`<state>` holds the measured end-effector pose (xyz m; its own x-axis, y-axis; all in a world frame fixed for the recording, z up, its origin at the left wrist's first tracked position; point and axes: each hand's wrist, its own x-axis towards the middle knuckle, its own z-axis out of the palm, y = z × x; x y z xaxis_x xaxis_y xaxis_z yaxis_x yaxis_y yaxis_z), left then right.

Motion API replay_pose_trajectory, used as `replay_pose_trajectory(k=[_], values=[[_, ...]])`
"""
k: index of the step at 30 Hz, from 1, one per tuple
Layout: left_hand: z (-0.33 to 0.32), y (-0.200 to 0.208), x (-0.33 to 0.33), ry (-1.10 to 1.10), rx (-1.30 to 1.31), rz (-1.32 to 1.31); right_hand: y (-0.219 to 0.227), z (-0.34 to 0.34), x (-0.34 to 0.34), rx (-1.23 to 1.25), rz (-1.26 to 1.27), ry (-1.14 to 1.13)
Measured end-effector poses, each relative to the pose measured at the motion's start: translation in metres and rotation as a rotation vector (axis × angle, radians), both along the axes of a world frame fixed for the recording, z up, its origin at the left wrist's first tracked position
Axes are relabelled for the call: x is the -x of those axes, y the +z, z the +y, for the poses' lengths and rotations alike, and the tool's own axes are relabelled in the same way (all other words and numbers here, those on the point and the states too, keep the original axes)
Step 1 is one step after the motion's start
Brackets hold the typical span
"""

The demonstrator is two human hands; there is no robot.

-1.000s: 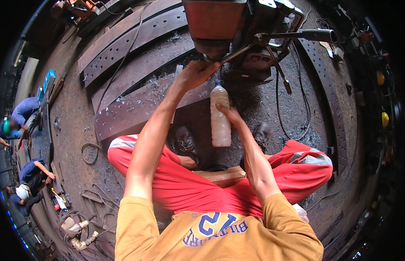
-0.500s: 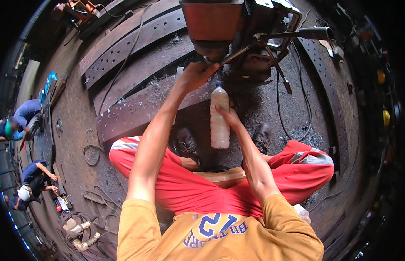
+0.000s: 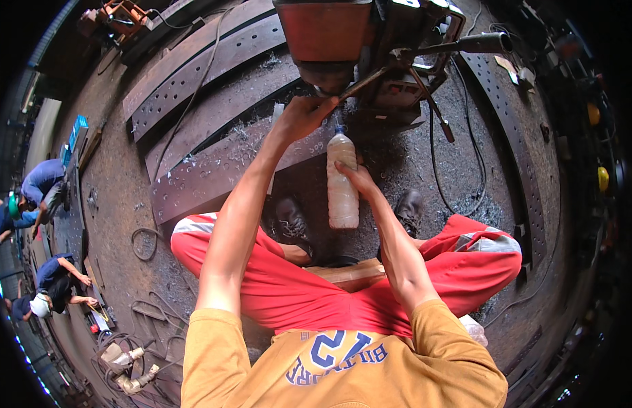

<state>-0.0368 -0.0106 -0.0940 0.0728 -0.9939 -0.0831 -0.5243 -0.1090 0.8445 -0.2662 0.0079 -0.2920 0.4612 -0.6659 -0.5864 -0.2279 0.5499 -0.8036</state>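
My left hand (image 3: 301,118) is closed on the end of a brown metal lever (image 3: 363,83) that reaches out from a drilling machine (image 3: 323,34) with a red housing. My right hand (image 3: 357,178) grips a clear plastic bottle (image 3: 341,197) of cloudy, pale liquid round its side. The bottle stands nearly upright in the picture, its blue-topped neck just below the machine's lower end and beside my left hand. Whether liquid leaves the neck cannot be made out. Under the machine lies a perforated steel plate (image 3: 207,180) strewn with metal shavings.
A black-gripped bar (image 3: 482,44) and a thin rod (image 3: 438,112) stick out from the machine. Cables (image 3: 435,170) curl over the floor at the right. My boots (image 3: 292,217) flank the bottle. At the far left, people (image 3: 54,279) work near a long steel piece. A hose heap (image 3: 119,360) lies lower left.
The bottle and my right hand have shifted very slightly up and left in the picture, as has the machine. Both hands keep their hold. At far left, a person's head has moved.
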Motion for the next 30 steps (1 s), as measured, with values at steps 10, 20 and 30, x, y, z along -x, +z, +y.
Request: replay_pose_trajectory(k=[10, 20, 30], values=[[0.000, -0.004, -0.002, 0.018, -0.031, 0.004, -0.001, 0.004, -0.002, -0.011, -0.012, 0.002], [-0.001, -0.007, -0.004, 0.025, -0.041, -0.027, 0.007, 0.050, 0.006, 0.573, 0.183, -0.063], [-0.004, -0.001, 0.007, 0.014, 0.033, -0.060, 0.005, 0.061, 0.026, 0.806, 0.140, 0.052]])
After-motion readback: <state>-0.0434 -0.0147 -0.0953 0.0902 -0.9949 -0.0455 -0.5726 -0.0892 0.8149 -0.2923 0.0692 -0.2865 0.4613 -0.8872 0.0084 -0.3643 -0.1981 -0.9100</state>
